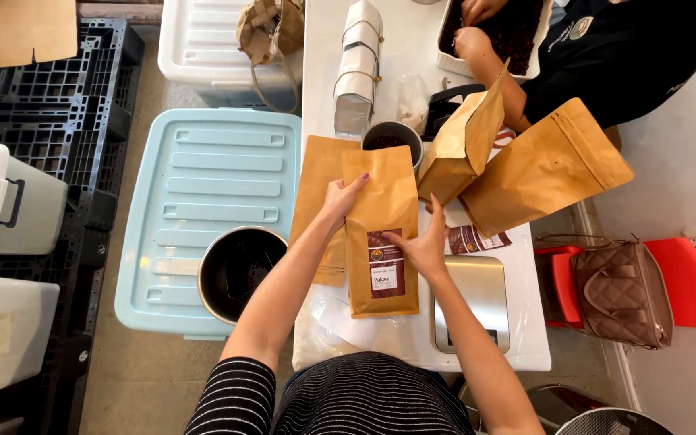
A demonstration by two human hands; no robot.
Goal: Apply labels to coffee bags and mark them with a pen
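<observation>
On counter: long white counter [517,342], everything below sits on it or next to it.
Bag in hand: flat brown kraft-paper pouch with a dark red label [381,234], lying lengthwise at the near-middle of the counter, label up, overlapping a second plain kraft pouch [317,181] under its left edge.
Left hand: left hand [341,197] closed on the pouch's upper left corner, fingers curled over the top edge.
Right hand: right hand [424,246] gripping the pouch's right edge at label height, thumb on the face.
Scale: steel-topped flat weighing scale [472,304], just right of the pouch, touching or nearly so; can't tell which.
Cup: small round metal cup of dark beans [392,138], just beyond the pouch's top.
Other bags: two filled kraft pouches [543,165], tilted, right of the cup; loose dark red label sheet [475,238] below them.
Co-worker: another person's hand [472,40] at the far end, at a white tray of dark beans [511,32].
Off-counter left: steel bowl of dark beans [237,272] on a pale blue plastic bin lid [203,185].
Off-counter right: brown quilted handbag [622,294] on a red stool [686,282].
</observation>
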